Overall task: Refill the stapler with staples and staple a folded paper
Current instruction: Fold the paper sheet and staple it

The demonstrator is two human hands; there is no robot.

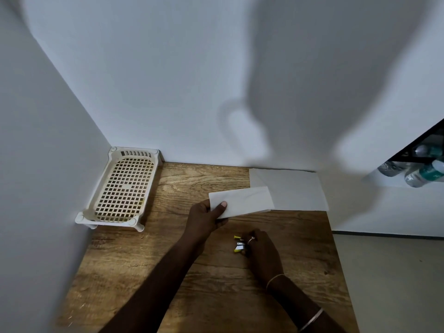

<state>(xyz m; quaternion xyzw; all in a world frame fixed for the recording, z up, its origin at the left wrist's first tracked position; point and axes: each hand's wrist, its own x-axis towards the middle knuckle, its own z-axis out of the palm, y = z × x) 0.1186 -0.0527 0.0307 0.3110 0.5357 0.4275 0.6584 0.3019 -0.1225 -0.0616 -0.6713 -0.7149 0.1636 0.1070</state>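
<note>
White walls meet in a corner behind a brown wood-grain surface (144, 272). Cream perforated plastic tray (108, 222) sits far left against the wall. Flat white paper sheet (295, 191) lies far right, touching the far wall. Clear plastic bottles (422, 174) on a shelf off the right edge.

Left hand (206, 217): grip closed on the left end of the folded white paper strip (242, 201), thumb on top, fingers under. Strip looks raised off the wood, its right end overlapping the flat sheet's near-left corner.

Right hand (262, 251): grip curled round the small yellow stapler (239, 245), low on the surface, near and just right of the left hand. Most of the stapler is hidden under the fingers — cannot tell whether it is hinged open, or loaded. No loose staples visible.

Step in hand, as I judge it: bringing stapler and paper together. To do it well:
- Pinch at the strip's end so the layers line up.
- Feed a folded edge fully into the stapler's mouth.
- Hold the strip flat and level there, not bent.
- Squeeze once, firmly, with fingers out of the mouth.

Risks — layers fanning apart if the pinch loosens, or the staple catching only the top layer if the edge sits shallow.
</note>
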